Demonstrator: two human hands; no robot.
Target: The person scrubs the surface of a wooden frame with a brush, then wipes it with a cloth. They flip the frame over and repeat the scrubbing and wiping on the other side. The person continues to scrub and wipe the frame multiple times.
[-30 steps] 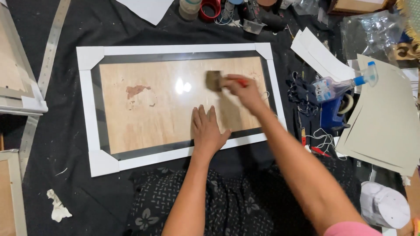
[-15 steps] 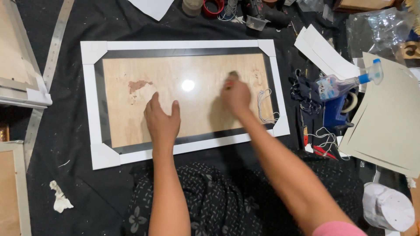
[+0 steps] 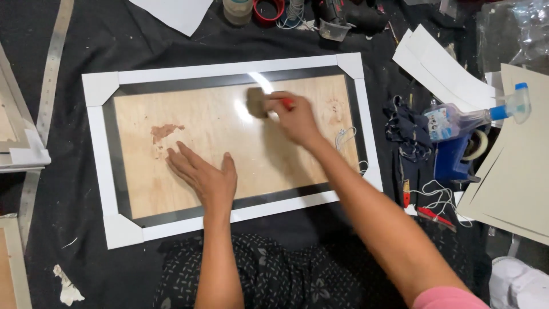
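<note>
From where I stand, the picture frame (image 3: 229, 146) lies flat on the dark cloth (image 3: 63, 143), white border with corner guards around a black inner edge, and a glossy pane over a plywood-coloured backing. The right hand (image 3: 294, 117) has its fingers curled tight around a small brush (image 3: 258, 103) with a red handle, the tan head pressed on the pane near the upper middle, just beside a bright glare spot. The left hand (image 3: 206, 174) is spread flat, holding nothing, its palm bearing down on the lower middle of the pane. The risks I see are mostly about that pane: leaning too hard through the flat palm could flex or crack it, and a bare palm is likely to leave smears on a surface being brushed. There is a reddish-brown blotch (image 3: 164, 133) on the left side of the backing; I cannot tell whether it sits above or below the glazing, so brushing may not shift it at all. A quick sweep to the right could carry the forearm into the loose white string (image 3: 343, 137) lying by the right border, or on toward the spray bottle (image 3: 463, 119) and blue tape dispenser (image 3: 454, 157) close by, toppling them onto the stacked grey boards (image 3: 514, 183).
</note>
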